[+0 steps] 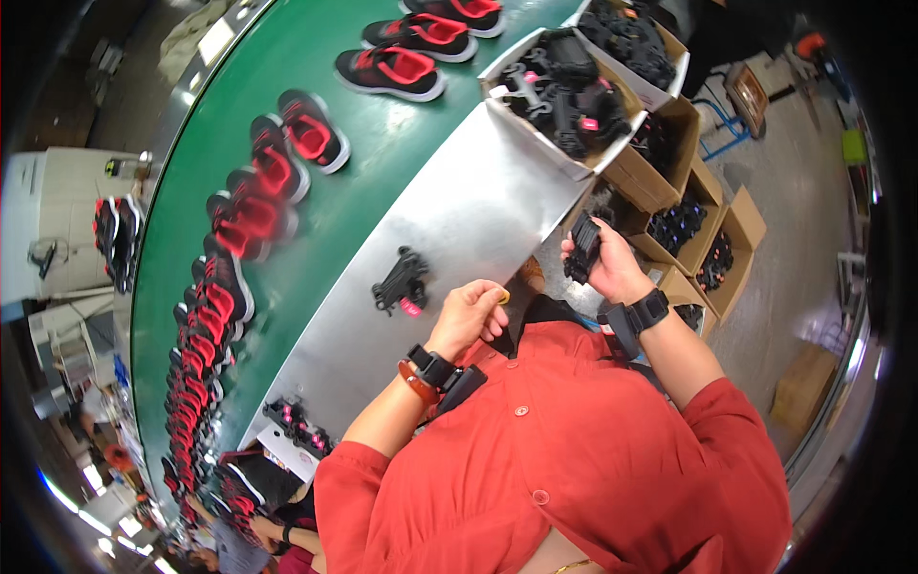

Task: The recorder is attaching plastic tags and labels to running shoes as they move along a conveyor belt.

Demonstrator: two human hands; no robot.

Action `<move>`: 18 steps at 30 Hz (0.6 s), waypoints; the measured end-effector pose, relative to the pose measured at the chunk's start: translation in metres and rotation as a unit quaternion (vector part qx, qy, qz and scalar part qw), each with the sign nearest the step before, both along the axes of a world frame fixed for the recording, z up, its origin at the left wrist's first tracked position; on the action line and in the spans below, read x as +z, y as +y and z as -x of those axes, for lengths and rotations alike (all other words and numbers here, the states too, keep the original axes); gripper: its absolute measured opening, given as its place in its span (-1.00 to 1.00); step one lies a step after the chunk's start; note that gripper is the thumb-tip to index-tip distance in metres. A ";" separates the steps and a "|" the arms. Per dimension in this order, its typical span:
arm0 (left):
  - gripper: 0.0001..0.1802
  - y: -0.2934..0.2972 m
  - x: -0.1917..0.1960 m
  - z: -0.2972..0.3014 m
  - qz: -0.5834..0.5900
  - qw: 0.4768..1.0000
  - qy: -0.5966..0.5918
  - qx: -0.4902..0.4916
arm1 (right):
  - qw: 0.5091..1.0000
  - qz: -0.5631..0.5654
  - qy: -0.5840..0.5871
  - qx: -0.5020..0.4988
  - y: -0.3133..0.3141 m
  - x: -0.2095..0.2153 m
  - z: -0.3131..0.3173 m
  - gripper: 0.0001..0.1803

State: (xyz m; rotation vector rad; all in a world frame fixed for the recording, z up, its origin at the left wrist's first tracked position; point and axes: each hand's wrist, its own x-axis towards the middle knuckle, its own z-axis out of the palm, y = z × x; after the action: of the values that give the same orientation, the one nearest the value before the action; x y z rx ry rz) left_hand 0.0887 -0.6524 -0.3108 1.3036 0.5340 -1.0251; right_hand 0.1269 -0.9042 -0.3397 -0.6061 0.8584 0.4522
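Pinches a small yellow thing [504, 298] in the nearly closed left hand [466, 316]; curls the right hand [615, 263] partly around a black bundle [581, 247], beside the metal table [459, 210]. Has a pink-tagged bundle [402, 277] lying on that table, near the left hand. Shows open boxes [535, 137] of black parts [564, 86] beyond, then red-and-black shoes [390, 77] along a green belt [402, 129].

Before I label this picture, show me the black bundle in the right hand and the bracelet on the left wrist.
Black bundle [582, 251]: head view, middle of its visible side.
Orange bracelet [417, 385]: head view, middle of its band.
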 end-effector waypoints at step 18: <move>-0.44 -0.264 -0.157 -0.090 0.095 0.970 0.139 0.175 | 0.984 0.103 0.107 -0.102 -0.231 -0.022 0.065 -0.80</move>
State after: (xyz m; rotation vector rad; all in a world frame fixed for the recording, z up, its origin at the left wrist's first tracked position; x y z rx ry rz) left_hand 0.1786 -0.9163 -0.4680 0.8613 0.8267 -0.9392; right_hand 0.0621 -1.1355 -0.3620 -0.6585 1.1701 0.2461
